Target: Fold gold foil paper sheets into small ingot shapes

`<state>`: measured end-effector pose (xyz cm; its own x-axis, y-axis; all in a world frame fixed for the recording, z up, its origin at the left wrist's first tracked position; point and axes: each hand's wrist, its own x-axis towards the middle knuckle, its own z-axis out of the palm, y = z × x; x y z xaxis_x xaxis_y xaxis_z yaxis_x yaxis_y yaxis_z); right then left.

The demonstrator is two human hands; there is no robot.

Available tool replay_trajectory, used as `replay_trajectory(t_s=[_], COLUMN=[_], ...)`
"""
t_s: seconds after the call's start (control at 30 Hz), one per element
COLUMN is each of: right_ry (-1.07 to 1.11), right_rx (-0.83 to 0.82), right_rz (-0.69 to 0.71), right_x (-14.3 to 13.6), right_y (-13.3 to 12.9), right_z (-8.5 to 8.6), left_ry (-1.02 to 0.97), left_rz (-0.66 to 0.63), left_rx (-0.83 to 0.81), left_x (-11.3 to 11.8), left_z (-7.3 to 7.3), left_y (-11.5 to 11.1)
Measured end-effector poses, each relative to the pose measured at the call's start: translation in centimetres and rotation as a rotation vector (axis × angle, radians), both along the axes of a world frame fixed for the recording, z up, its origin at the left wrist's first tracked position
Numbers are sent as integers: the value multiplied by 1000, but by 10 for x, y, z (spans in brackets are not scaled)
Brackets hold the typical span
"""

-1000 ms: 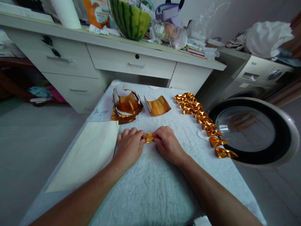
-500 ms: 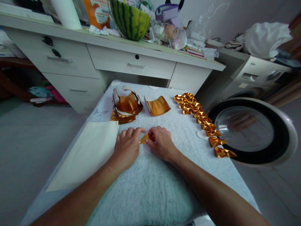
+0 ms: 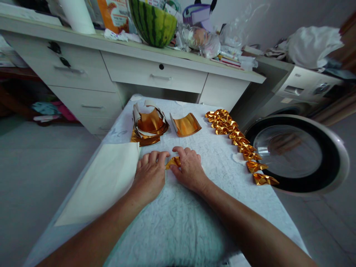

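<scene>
Head view — right hand on foil, "Haier" washer.

Hands close together, palms down, forearms converging

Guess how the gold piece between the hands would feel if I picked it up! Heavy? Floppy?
It's probably light, as the gold piece looks thin and small. It might bend easily but keep its creases, since the folded pieces on the right seem to hold their shape. Its shine hints it could be a bit slippery.
</scene>
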<state>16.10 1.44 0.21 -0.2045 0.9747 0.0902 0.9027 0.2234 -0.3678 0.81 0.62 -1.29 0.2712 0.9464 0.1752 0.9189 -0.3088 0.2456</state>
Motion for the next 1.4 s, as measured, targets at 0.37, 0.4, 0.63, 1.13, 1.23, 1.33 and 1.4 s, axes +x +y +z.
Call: replay_trajectory(t_s=[0.37, 0.4, 0.63, 1.13, 1.23, 1.33, 1.4], right_ry=[-45, -48, -61, 218, 196, 192, 186], right_rx=[-48, -53, -95, 58, 33, 47, 75], right_rz=[-61, -71, -86, 227, 268, 249, 236], right_x=[23, 26, 45, 59, 55, 53, 54], right_y=[5, 5, 8, 7, 6, 6, 6], right_z=[-1, -1, 0, 1, 2, 1, -1], left_ry=[5, 0, -27, -62, -53, -57, -60], left_rz=[-18, -20, -9, -75, -87, -90, -94], left_rx=[-43, -42, -48, -16, -12, 3, 14], left_x=[-1, -2, -1, -1, -1, -1, -1], left_z=[1, 1, -1, 9, 11, 10, 9], left_y=[1, 1, 3, 3, 2, 2, 2])
